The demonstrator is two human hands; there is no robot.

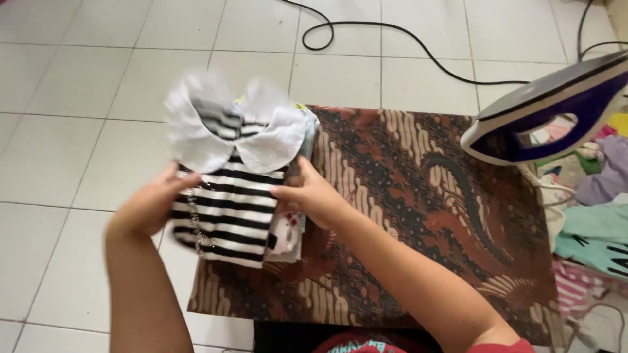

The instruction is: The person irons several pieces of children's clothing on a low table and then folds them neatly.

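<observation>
We see a folded black-and-white striped top point(226, 209) with a white lace collar point(261, 140) held over the left edge of a brown batik cloth point(418, 196), left hand point(149, 208) and right hand point(307, 193) clasping its sides; soft and light, it looks best gripped at the folded edges. A purple iron point(556, 111) stands to the right, beside a heap of coloured clothes point(598, 216); no labels or packages show
</observation>
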